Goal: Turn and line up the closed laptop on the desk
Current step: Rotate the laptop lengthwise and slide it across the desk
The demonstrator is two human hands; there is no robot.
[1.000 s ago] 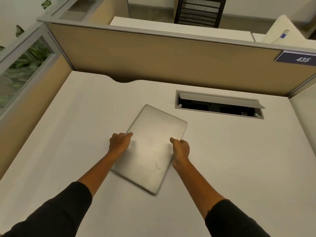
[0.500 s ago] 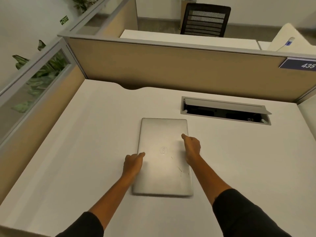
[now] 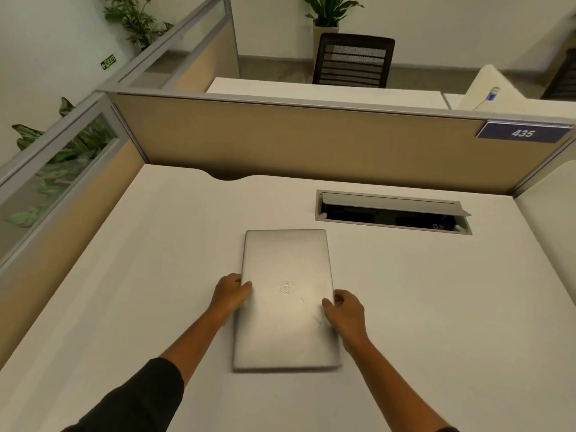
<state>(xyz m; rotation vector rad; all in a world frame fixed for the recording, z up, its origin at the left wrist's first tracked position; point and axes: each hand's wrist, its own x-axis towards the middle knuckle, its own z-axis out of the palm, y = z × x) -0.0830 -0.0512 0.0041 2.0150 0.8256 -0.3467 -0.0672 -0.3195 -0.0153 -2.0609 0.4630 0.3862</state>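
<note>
A closed silver laptop (image 3: pixel 285 275) lies flat on the white desk (image 3: pixel 140 275), its long sides running away from me, roughly square to the desk. My left hand (image 3: pixel 230 294) grips its left long edge near the middle, thumb on the lid. My right hand (image 3: pixel 344 313) grips the right long edge a little nearer to me, thumb on the lid as well. Both forearms reach in from the bottom of the view.
An open cable hatch (image 3: pixel 393 212) is set into the desk beyond the laptop to the right. Tan partition walls (image 3: pixel 296 141) close the desk at the back and left. A black chair (image 3: pixel 353 60) stands at the desk behind.
The laptop has been turned counter-clockwise from a slant to nearly straight, then held. My right hand slid nearer along the right edge; my left hand moved up the left edge.
</note>
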